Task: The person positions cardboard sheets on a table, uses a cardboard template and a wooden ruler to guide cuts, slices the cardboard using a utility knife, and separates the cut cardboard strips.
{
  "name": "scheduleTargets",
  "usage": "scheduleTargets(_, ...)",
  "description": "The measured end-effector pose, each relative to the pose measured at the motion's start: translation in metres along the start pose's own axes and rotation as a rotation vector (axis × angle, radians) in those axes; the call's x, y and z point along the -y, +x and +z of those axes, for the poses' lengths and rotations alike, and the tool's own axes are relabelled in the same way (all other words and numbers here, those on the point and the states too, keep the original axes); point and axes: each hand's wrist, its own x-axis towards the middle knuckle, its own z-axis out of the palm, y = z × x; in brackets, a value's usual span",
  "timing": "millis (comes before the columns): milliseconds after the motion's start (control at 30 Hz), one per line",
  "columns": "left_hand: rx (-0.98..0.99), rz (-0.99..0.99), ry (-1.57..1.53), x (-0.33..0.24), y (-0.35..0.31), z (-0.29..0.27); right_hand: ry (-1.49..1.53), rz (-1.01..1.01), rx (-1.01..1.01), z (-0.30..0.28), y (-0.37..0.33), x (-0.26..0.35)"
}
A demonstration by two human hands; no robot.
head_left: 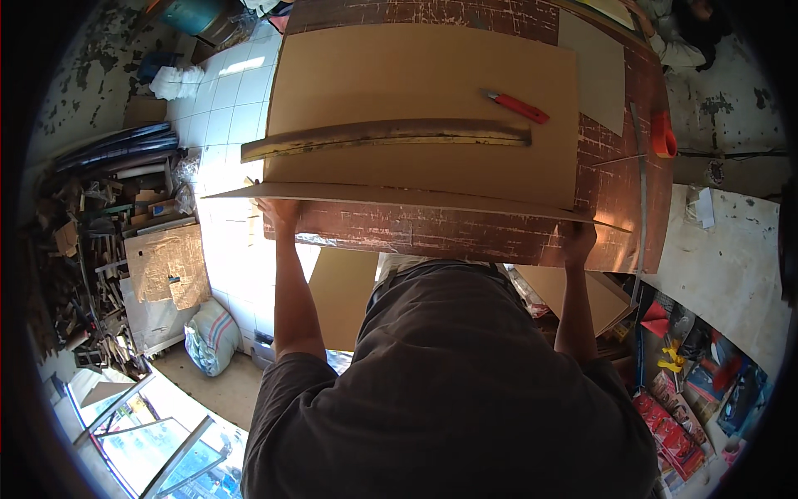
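Near the front edge of the worn red-brown table, I hold a long piece of cardboard [399, 198], seen almost edge-on. My left hand [281, 213] is closed on it towards its left end, with the fingers partly hidden. Towards the other end, my right hand [579, 239] grips the same piece from below, in shadow. Beyond it, a large flat cardboard sheet [357, 75] lies on the table. Across that sheet rests a long, dark-stained yellowish straightedge [391, 137], apart from both hands. A red utility knife [522, 106] lies farther back on the sheet.
A roll of red tape [662, 135] and a thin metal strip [642, 191] are at the table's right side. Scrap wood [87, 249] is piled at left beside a white sack [210, 337]. Another person [675, 37] is at the far right.
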Motion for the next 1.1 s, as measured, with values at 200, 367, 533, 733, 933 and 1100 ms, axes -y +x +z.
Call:
scheduleTargets(200,0.138,-0.372,-0.184,-0.049,0.004,-0.023,0.116,0.142,-0.057,0.0,0.0,0.026)
scheduleTargets(367,0.101,-0.385,-0.15,-0.051,0.004,-0.025,0.139,0.11,-0.038,0.002,0.005,0.03)
scheduleTargets(533,0.142,-0.426,-0.179,-0.066,0.008,-0.033,-0.048,0.043,-0.016,-0.006,0.013,0.026)
scheduleTargets(733,0.166,-0.45,-0.19,-0.074,0.013,-0.041,0.011,0.095,0.049,-0.008,0.02,0.023)
scheduleTargets(933,0.113,-0.418,-0.297,-0.075,0.011,-0.046,0.009,0.074,0.104,-0.015,0.021,0.009)
scheduleTargets(1100,-0.034,-0.383,-0.363,-0.064,0.004,-0.049,-0.075,-0.011,0.112,-0.035,0.015,0.033)
